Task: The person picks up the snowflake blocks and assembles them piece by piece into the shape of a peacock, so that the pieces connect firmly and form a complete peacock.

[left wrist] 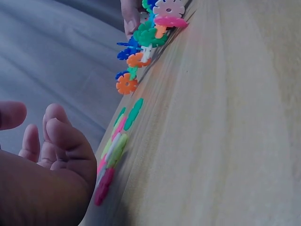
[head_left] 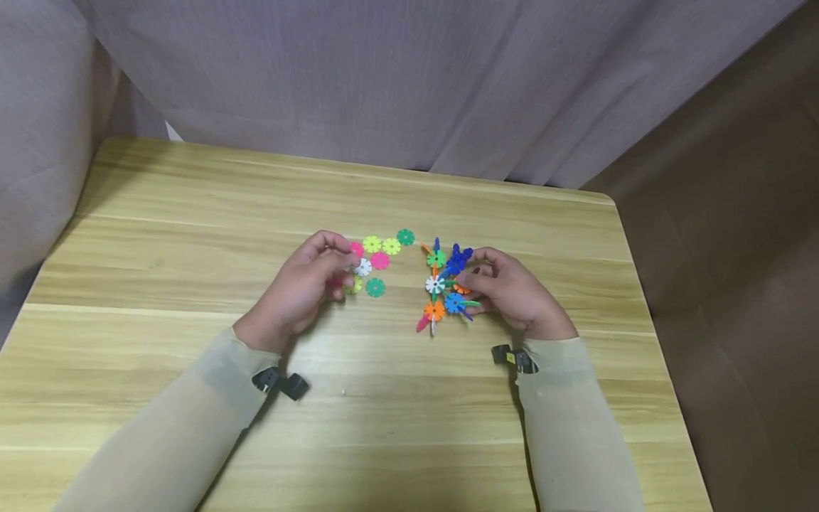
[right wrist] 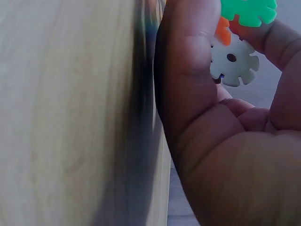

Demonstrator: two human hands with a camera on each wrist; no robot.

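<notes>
Several loose flat snowflake discs (head_left: 377, 260) in pink, yellow-green, green and white lie mid-table; in the left wrist view the same discs (left wrist: 115, 150) form a row on the wood. My left hand (head_left: 339, 270) hovers at their left edge, its fingers (left wrist: 56, 136) loosely curled with nothing between them and the thumb. My right hand (head_left: 470, 284) pinches a joined cluster of discs (head_left: 444, 283) that stands on the table. Close up, a white disc (right wrist: 233, 59), a green disc (right wrist: 249, 10) and an orange piece sit between thumb and fingers of the right hand (right wrist: 225, 47).
The wooden table (head_left: 409, 427) ends at a right edge (head_left: 646, 320), with brown floor beyond. A grey curtain (head_left: 409, 78) hangs behind the far edge. Small black wrist cameras (head_left: 281, 384) sit at both cuffs.
</notes>
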